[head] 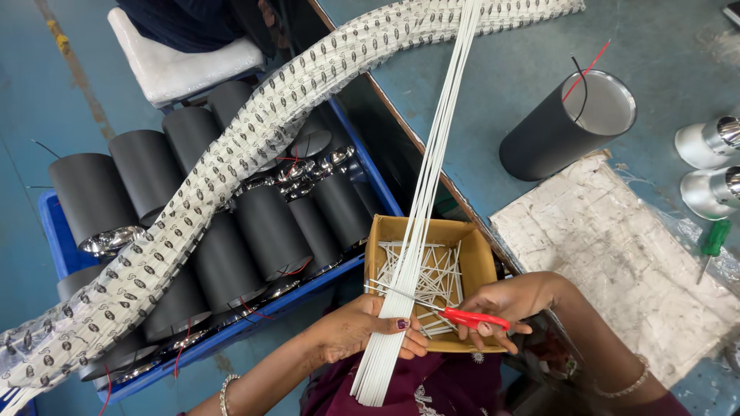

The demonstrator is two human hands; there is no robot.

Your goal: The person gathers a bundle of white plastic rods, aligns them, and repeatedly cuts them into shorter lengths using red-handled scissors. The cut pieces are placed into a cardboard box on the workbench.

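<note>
Risk, uneven cut: the bundle of long thin white sleeving tubes [416, 208] fans out toward the far edge of the table; if your grip loosens, the tubes are likely to slip past each other and cut to unequal lengths.
Risk, fingers: your left thumb lies just beside the blades; a hasty closing stroke could nick it.
Risk, scatter: cut pieces may spring past the rim of the open brown cardboard box [482, 254] and drop toward the floor.
Left hand [362, 333]: fingers curled tight around the bundle near its lower end, clamped on it.
Right hand [501, 302]: closed on the red handles of the red-handled steel scissors [443, 308]; blades parted a little, tips at the bundle.
Bundle position: it runs from your lap, over the box, up across the near edge of the grey-green table [493, 69].
Box contents: short white cut pieces, lying crosswise.
Surroundings: a dark grey cylindrical lamp housing with red and black leads [551, 131] stands on the table; a blue plastic crate of similar housings [58, 231] sits left of the box.
</note>
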